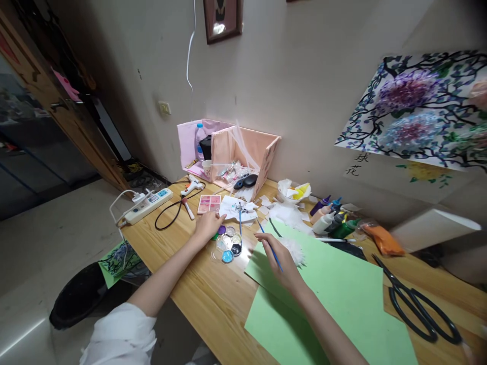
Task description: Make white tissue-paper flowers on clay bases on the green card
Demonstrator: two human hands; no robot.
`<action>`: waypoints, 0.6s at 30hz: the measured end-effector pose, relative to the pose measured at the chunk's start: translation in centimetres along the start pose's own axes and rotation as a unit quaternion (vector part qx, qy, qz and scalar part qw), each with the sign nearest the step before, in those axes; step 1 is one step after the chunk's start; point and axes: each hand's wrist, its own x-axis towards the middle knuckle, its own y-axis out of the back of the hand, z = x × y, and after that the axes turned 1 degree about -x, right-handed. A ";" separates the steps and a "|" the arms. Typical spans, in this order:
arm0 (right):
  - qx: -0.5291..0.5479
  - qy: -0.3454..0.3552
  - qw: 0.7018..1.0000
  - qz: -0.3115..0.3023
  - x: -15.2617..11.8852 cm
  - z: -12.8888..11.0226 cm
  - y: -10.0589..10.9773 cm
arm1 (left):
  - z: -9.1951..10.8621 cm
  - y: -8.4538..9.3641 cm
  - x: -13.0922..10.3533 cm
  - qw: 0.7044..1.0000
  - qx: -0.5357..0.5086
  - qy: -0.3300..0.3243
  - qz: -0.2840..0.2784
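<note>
My right hand (279, 256) is closed around a slim blue paintbrush (274, 257), its tip pointing away from me above the green paper (342, 284). Just beyond that hand, a short dark green stroke (275, 228) and a whitish tufted patch (292, 250) mark the sheet. At the upper left edge of a clear flower-shaped paint palette (227, 243), my left hand (207, 226) rests with curled fingers; what they grip, if anything, is hidden. The palette holds blue, black, purple and pale paints. A second blue brush (240, 225) leans across it onto paint-smeared white tissue (230, 207).
Large black-handled scissors (418, 309) lie at right, near an orange packet (384, 240) and several paint bottles (335, 220). A glue gun (192, 186), power strip (148, 205), pink tray (209, 204) and fabric-covered boxes (268, 159) stand at left and back. A painting hangs above.
</note>
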 end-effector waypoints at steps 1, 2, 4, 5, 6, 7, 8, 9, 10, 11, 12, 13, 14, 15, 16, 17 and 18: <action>-0.005 -0.002 1.000 0.001 -0.2 0.0 0.2 | 0.5 -0.3 0.7 1.000 0.007 0.002 -0.008; -0.009 -0.006 1.000 0.001 -0.4 0.0 0.4 | 1.0 -0.6 1.4 1.000 0.012 0.003 -0.015; -0.012 -0.013 1.000 0.002 -0.8 0.2 0.8 | 1.9 -1.1 2.9 0.999 0.016 0.001 -0.029; -0.012 -0.017 1.000 0.003 -0.9 0.3 1.0 | 2.2 -1.3 3.4 0.999 0.015 -0.001 -0.036; -0.012 -0.020 1.000 0.005 -1.1 0.5 1.1 | 2.4 -1.5 3.9 0.999 0.014 -0.004 -0.043; -0.011 -0.023 1.000 0.007 -1.2 0.6 1.2 | 2.5 -1.5 4.1 0.999 0.011 -0.008 -0.051; -0.010 -0.025 1.000 0.009 -1.3 0.8 1.3 | 2.6 -1.4 4.2 0.998 0.009 -0.013 -0.057; -0.010 -0.026 1.000 0.010 -1.3 0.9 1.3 | 2.6 -1.2 4.1 0.998 0.009 -0.017 -0.060; -0.010 -0.026 1.000 0.011 -1.4 1.0 1.4 | 2.5 -0.9 3.8 0.998 0.011 -0.021 -0.059; -0.010 -0.026 1.000 0.010 -1.4 1.0 1.4 | 2.5 -0.5 3.3 0.998 0.015 -0.024 -0.055; -0.010 -0.023 1.000 0.009 -1.3 1.0 1.4 | 2.4 -0.2 2.7 0.998 0.020 -0.028 -0.049; -0.010 -0.019 1.000 0.008 -1.3 1.0 1.4 | 2.4 0.2 2.0 0.998 0.025 -0.035 -0.045; -0.010 -0.013 1.000 0.007 -1.3 0.9 1.4 | 2.6 0.4 1.4 0.998 0.028 -0.046 -0.044; -0.010 -0.006 1.000 0.007 -1.3 0.8 1.4 | 2.8 0.6 0.8 0.997 0.031 -0.061 -0.048; -0.011 0.000 1.000 0.008 -1.3 0.7 1.4 | 3.1 0.6 0.3 0.995 0.033 -0.076 -0.053; -0.013 0.004 1.000 0.009 -1.3 0.6 1.4 | 3.6 0.4 0.0 0.994 0.036 -0.089 -0.060; -0.014 0.008 1.000 0.010 -1.3 0.6 1.5 | 4.2 0.1 -0.2 0.992 0.041 -0.098 -0.066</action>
